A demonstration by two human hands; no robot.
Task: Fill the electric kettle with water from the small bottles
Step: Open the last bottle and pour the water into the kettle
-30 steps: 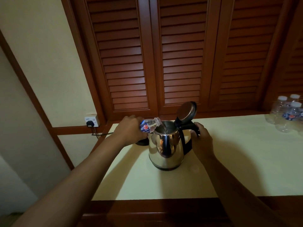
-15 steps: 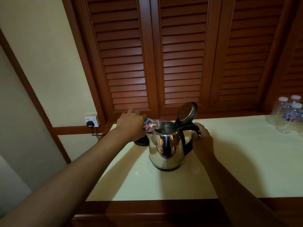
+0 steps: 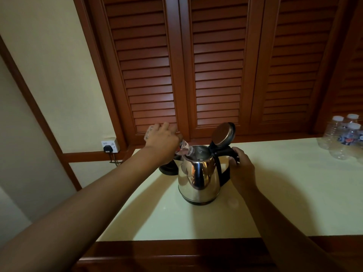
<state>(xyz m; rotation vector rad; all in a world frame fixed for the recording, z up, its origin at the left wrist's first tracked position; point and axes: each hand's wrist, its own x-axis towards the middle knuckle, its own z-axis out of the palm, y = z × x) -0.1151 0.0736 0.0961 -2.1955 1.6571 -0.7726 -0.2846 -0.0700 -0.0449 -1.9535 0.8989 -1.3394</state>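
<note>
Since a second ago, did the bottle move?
Yes. The left hand tipped the bottle steeper, base rising toward the shutters, mouth at the kettle.

Kettle [image 3: 199, 177] on the counter [image 3: 275, 193]; base [image 3: 169, 167] behind-left, apparently apart; bottles [image 3: 342, 138] far right

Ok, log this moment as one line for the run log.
left hand: tips bottle into kettle | right hand: grips handle | lid: open | spare bottles: right

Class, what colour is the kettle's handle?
Black, on the kettle's handle, gripped by the right hand; head view.
</note>
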